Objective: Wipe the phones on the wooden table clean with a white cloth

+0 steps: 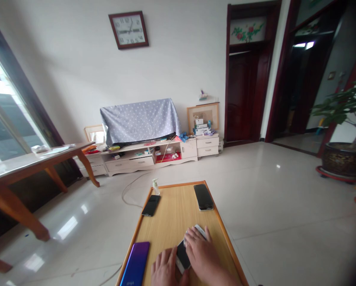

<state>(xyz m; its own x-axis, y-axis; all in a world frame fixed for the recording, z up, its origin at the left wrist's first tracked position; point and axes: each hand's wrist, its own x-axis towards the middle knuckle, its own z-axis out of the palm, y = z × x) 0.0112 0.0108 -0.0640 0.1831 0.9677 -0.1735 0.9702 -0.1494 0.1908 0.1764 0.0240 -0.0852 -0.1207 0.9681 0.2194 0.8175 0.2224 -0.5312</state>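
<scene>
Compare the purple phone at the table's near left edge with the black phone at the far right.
The purple phone shows a glossy purple-to-blue surface; the black phone is plain black. The purple phone lies near the left hand, at the near left edge; the black phone lies far from both hands, at the far right edge. Neither hand touches them. Both lie flat on the wooden table, pointing lengthwise.

Two dark phones point(151, 205) point(203, 196) and a small spray bottle point(156, 186) are seen at the far end of the tabletop point(173, 222), and a purple phone point(136, 263) near its left edge. A clock point(128, 29) is hung above a cloth-covered television point(139, 119).
</scene>
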